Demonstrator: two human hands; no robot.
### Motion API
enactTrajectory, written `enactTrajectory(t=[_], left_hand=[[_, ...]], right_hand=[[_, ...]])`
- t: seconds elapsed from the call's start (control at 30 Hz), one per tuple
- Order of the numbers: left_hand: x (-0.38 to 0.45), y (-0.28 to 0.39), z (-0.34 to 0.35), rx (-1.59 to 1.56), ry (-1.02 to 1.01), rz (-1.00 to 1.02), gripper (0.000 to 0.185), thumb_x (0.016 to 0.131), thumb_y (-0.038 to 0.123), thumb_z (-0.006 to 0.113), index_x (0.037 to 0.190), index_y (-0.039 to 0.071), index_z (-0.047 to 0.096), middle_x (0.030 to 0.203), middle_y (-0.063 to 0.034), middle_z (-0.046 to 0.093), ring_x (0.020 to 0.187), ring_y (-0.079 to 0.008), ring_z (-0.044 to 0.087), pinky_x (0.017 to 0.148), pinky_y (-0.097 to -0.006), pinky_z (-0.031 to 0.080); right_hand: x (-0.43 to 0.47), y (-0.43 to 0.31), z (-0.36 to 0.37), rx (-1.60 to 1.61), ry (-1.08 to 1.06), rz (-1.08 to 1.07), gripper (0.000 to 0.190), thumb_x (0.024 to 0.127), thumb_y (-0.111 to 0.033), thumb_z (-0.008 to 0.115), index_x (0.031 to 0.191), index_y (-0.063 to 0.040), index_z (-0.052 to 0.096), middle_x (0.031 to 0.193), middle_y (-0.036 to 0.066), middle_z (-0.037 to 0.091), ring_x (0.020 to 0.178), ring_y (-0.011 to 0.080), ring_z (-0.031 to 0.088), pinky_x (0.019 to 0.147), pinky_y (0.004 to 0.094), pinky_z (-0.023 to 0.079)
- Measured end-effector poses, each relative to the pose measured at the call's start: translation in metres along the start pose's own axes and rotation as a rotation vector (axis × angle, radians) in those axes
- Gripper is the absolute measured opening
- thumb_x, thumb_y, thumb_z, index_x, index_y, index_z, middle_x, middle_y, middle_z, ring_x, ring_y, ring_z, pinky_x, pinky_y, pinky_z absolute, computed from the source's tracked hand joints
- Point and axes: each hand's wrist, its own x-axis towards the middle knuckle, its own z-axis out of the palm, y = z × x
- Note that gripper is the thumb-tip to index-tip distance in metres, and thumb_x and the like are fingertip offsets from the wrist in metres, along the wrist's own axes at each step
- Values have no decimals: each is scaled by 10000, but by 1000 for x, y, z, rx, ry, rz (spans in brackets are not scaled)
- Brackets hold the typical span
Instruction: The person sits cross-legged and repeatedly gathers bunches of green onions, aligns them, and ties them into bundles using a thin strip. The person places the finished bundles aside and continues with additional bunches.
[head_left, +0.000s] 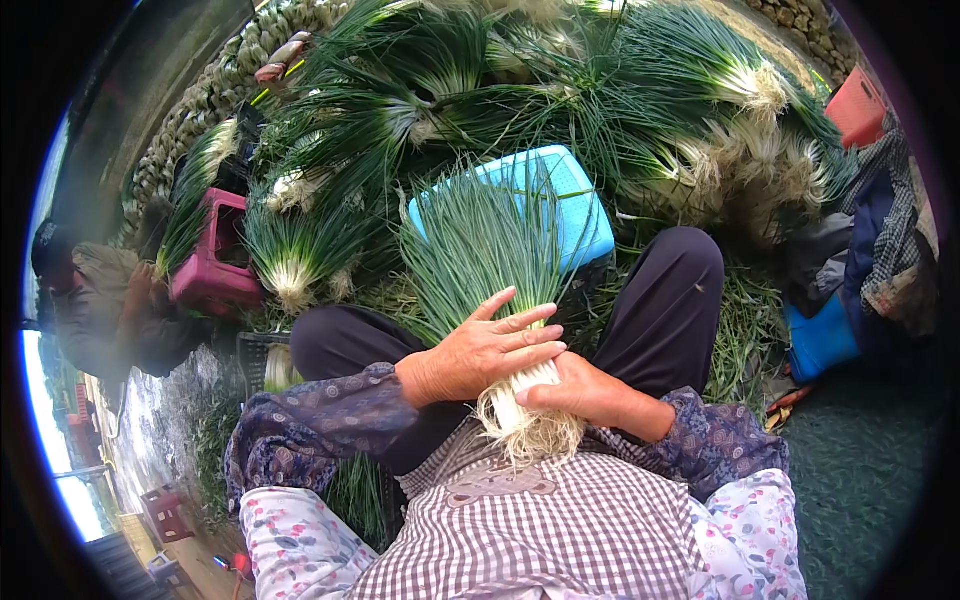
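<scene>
A bunch of green onions (487, 247) lies across my lap, its leaves fanned over a light-blue plastic stool (589, 217) and its white roots (532, 435) against my checked apron. My left hand (484, 352) rests on top of the stalks with the fingers spread. From the other side my right hand (581, 390) holds the white stems just above the roots, its thumb over them; some of its fingers are hidden behind the bunch.
Heaps of green onions (450, 60) lie ahead. To the left are a pink plastic stool (217, 277), another bunch (289, 277), a black crate (255, 360) and a person (112, 307). A co-worker's clothed body (870, 217) and a blue stool (821, 341) are at right.
</scene>
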Motion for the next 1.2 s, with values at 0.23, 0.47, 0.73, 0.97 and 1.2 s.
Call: enactTrajectory(t=[0.23,0.47,0.73,0.97,1.2], left_hand=[[7,0,-3,-51,260,-55,356,822,238,672,1152,107,641,1167,-52,671,1199,-225,598,1132,-563,258],[6,-3,3,-48,307,-56,308,834,233,674,1116,112,654,1132,-44,682,1174,-220,614,1130,-560,263],[0,-1,-1,-63,379,-79,295,832,223,671,1103,108,658,1123,-51,683,1169,-224,617,1128,-555,278],[-1,-1,1,-80,380,-90,262,826,206,689,1070,111,668,1111,-54,693,1149,-230,631,1124,-536,290],[1,-5,2,-71,428,-86,254,816,192,703,1054,109,671,1092,-53,697,1130,-241,641,1116,-532,304]], right_hand=[[0,-53,-62,-543,60,-76,494,825,-429,765,1033,13,688,874,86,700,786,132,637,703,289,516],[120,-105,-152,-1358,361,-634,228,847,-115,694,1059,-53,636,1126,116,639,906,260,647,764,351,526],[163,-101,-166,-1686,317,-277,216,831,-137,680,1041,-96,647,1015,132,600,981,348,600,826,456,493],[165,-98,-170,-1845,615,-418,83,783,-1,603,857,10,639,975,215,631,859,363,671,733,429,569],[176,-91,-171,-1877,754,-454,87,809,-2,585,887,5,624,970,190,620,870,339,676,738,401,578]])
